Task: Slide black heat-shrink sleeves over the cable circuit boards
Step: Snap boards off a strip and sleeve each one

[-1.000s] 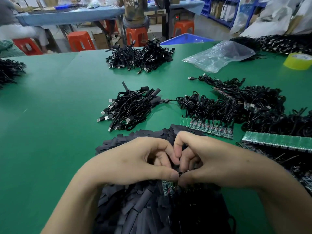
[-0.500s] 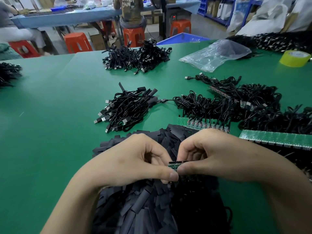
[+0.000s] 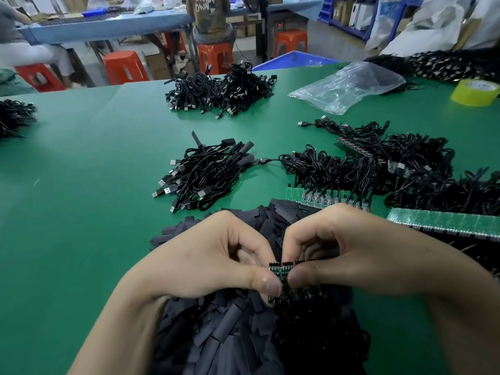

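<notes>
My left hand point(image 3: 216, 263) and my right hand point(image 3: 349, 255) meet at the front middle of the green table, thumbs and forefingers pinching a small strip of green circuit boards point(image 3: 281, 269) with black cables hanging below it. Under both hands lies a big heap of flat black heat-shrink sleeves point(image 3: 216, 336). Which board each hand grips is hidden by the fingers. A row of green boards with cables point(image 3: 324, 197) lies just beyond my right hand, and another board panel point(image 3: 443, 223) lies to the right.
A bundle of black USB cables point(image 3: 200, 174) lies ahead of the sleeves, with more cable piles far back point(image 3: 219, 90), at the right point(image 3: 405, 169) and at the left edge point(image 3: 13, 117). A clear plastic bag point(image 3: 349, 85) and a yellow tape roll point(image 3: 474, 92) sit at the back right.
The strip of boards has come up from the sleeve heap into plain sight between my fingertips. Both hands stay pressed together at the same spot.
</notes>
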